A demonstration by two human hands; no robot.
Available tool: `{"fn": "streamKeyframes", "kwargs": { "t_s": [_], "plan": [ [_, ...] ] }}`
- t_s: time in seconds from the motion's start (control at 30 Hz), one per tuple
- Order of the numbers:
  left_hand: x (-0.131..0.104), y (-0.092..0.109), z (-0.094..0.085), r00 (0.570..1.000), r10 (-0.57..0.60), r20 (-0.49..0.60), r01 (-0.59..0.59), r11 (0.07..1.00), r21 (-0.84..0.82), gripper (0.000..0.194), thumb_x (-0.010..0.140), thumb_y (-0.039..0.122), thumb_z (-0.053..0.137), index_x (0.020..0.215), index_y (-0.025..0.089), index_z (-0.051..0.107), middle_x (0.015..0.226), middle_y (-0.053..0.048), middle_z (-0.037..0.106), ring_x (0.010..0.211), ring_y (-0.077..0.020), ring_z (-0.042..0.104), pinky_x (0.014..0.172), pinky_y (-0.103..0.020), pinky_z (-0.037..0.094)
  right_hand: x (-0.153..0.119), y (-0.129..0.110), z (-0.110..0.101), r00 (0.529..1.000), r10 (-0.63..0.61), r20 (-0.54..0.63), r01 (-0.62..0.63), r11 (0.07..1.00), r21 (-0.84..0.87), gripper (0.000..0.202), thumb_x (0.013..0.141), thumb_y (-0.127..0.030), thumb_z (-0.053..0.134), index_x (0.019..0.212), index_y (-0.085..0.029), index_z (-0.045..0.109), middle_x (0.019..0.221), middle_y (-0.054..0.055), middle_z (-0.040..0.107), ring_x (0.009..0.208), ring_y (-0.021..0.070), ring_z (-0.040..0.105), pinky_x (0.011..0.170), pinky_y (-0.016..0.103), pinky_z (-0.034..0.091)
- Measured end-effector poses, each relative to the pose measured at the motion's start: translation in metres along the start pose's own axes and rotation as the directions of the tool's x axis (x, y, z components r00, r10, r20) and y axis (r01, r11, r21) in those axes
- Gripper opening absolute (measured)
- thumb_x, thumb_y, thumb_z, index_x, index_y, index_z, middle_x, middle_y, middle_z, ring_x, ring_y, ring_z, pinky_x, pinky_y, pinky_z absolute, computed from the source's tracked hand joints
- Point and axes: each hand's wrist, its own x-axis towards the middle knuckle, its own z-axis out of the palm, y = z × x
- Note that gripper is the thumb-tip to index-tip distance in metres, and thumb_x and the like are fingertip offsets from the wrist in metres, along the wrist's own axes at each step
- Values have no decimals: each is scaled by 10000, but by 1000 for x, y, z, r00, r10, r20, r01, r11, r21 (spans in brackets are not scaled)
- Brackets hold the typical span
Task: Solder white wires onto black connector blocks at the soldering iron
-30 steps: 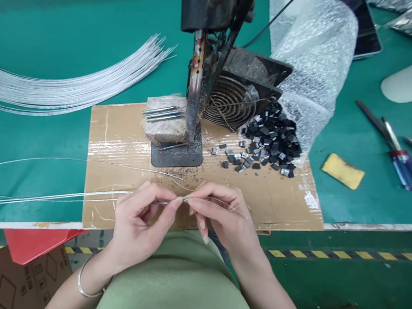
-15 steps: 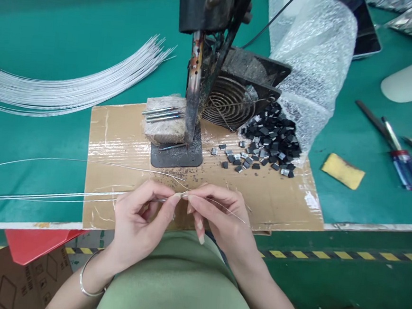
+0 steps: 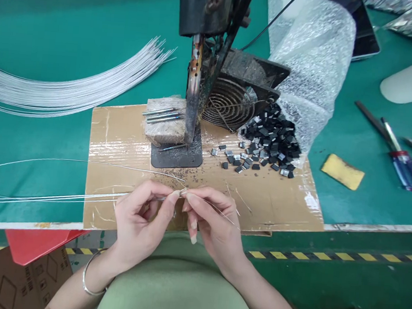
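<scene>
Thin white wires [image 3: 106, 195] run in from the left and end between my fingertips. My left hand [image 3: 147, 221] pinches these wires between thumb and forefinger. Right beside it, my right hand [image 3: 215, 217] pinches the wire ends, and a fine strand sticks out past its fingers to the right. The exact joint between the fingertips is too small to make out. Both hands hover over the front of a cardboard sheet [image 3: 116, 152]. One more wire [image 3: 48, 159] arcs in from the left, its tip just beyond my fingers.
A hot-air nozzle [image 3: 194, 87] hangs above a dark metal plate [image 3: 177, 157] and a wrapped block [image 3: 161, 127] carrying metal rods. Behind stands a fan [image 3: 231, 102]; small black connectors [image 3: 278, 136] lie heaped beside it. A wire bundle [image 3: 90, 88], sponge [image 3: 343, 172] and screwdriver [image 3: 405, 165] flank them.
My right hand has shifted slightly left and turned a little, still pinching by the left fingertips. Short wire strands on the cardboard to its right are now uncovered. My left hand barely moves.
</scene>
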Motion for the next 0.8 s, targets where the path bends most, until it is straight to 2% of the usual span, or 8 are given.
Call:
{"fn": "streamKeyframes", "kwargs": {
  "t_s": [0.33, 0.57, 0.8],
  "plan": [
    [0, 0, -2, 1000, 18, 5, -18, 1000, 24, 71, 927, 199, 734, 858, 185, 724, 647, 7, 655, 532, -88, 516, 479, -205, 385, -3, 0, -10, 996, -62, 58, 68, 992, -105, 152, 905, -375, 784, 980, -268, 862, 724, 9, 732, 458, 95, 628, 390, 191, 558],
    [-2, 1, 0, 1000, 10, 4, -10, 1000, 0, 70, 926, 211, 734, 862, 183, 732, 633, 8, 653, 530, -93, 534, 478, -202, 396, -5, -1, -5, 983, -180, 22, 181, 970, -162, 133, 895, -355, 783, 925, -257, 867, 731, 12, 718, 427, 91, 604, 358, 199, 545],
    [-2, 2, 0, 1000, 4, 4, -4, 1000, 14, 81, 930, 214, 732, 856, 180, 727, 620, 11, 644, 523, -91, 525, 475, -203, 389, -4, 2, -5, 985, -173, 4, 171, 975, -140, 99, 877, -332, 808, 904, -255, 863, 717, 3, 728, 414, 85, 601, 352, 184, 542]
  ]
}}
